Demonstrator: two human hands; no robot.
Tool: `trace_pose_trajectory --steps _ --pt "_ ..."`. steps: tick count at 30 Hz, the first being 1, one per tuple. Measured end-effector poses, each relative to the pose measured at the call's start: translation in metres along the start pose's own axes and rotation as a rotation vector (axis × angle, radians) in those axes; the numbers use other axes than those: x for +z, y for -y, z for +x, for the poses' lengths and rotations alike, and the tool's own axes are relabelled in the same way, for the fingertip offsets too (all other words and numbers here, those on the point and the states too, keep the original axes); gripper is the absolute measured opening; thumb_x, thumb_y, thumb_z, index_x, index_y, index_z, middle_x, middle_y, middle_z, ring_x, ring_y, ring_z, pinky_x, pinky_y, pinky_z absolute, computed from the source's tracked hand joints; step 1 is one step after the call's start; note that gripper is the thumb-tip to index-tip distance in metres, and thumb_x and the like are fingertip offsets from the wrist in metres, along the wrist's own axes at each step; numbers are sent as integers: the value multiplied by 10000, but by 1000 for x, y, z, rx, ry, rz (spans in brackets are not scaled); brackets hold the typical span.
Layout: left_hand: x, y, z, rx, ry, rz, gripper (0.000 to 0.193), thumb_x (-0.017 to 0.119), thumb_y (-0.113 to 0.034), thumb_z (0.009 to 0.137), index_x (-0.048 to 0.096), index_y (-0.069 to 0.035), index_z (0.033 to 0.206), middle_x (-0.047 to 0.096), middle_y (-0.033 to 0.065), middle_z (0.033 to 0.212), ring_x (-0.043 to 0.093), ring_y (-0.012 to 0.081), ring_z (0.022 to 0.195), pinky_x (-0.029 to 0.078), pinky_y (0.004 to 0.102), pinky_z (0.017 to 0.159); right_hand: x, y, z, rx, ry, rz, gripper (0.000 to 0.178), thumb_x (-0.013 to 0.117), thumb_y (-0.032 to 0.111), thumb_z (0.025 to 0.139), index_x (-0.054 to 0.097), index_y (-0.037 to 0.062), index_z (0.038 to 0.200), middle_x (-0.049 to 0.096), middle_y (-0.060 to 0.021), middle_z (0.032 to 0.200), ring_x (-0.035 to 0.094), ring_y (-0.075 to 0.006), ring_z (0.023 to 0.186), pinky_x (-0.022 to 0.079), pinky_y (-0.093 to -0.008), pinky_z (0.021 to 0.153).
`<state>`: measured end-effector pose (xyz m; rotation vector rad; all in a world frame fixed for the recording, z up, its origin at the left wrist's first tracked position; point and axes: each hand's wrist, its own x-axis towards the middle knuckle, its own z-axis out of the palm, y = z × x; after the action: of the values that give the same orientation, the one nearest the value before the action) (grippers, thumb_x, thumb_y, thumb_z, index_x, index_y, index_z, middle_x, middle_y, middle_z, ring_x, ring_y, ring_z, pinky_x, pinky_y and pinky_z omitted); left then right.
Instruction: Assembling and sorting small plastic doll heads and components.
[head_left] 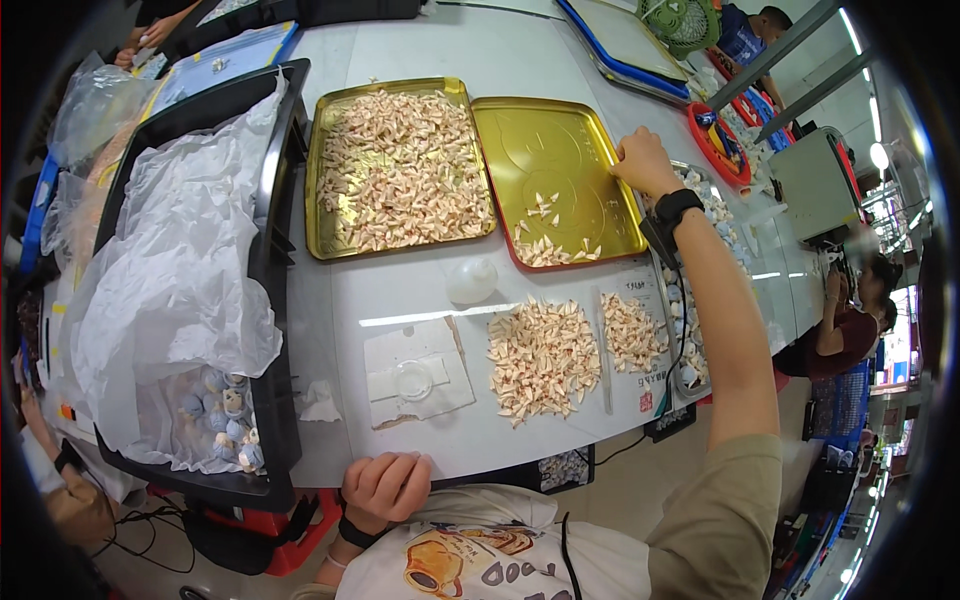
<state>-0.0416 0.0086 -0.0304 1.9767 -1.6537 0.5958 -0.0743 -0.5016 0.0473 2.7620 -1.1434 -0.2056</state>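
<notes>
On the left, a black crate [285,425] lined with white paper [190,270] is standing, and right of it we are resting our left hand [388,487] by the near table edge, its fingers curling loosely, though we cannot tell whether they are holding anything. Beyond, a full golden tray [405,246] is bearing small pointed cream pieces, while a larger pile [545,355] is lying on the table nearer us. With our right hand [645,162] we are pinching the right rim of a second golden tray [560,170], where a few pieces [545,250] are lying along the near side.
</notes>
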Motion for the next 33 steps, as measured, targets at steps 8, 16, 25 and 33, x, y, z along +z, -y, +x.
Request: trace_pose_trajectory --steps 8,16,25,33 --pt "0 -2 0 -28 4 -47 114 645 -87 717 662 -147 812 601 -26 870 553 167 815 421 324 683 11 3 2 13 -182 -49 242 578 105 732 661 -24 919 553 -189 1074 515 -355 1034 429 -449 882" --pt "0 -1 1 -6 29 19 123 611 -165 743 669 -183 851 594 -55 899 552 121 841 400 284 708 12 3 4 46 -182 -32 236 583 112 729 668 -13 910 566 -175 1060 519 -340 1023 424 -439 861" --pt "-1 -1 -2 -18 46 32 128 603 -170 754 672 -200 857 593 -68 892 549 112 840 390 278 708 6 10 12 15 -170 -139 225 580 120 732 678 13 904 589 -157 1032 520 -325 1013 406 -421 864" --pt "-1 -1 -3 -18 59 38 121 601 -185 766 664 -201 868 595 -72 895 548 106 843 384 277 718 0 12 42 77 -71 -85 234 562 130 758 670 10 927 632 -185 1047 539 -357 1039 428 -437 874"
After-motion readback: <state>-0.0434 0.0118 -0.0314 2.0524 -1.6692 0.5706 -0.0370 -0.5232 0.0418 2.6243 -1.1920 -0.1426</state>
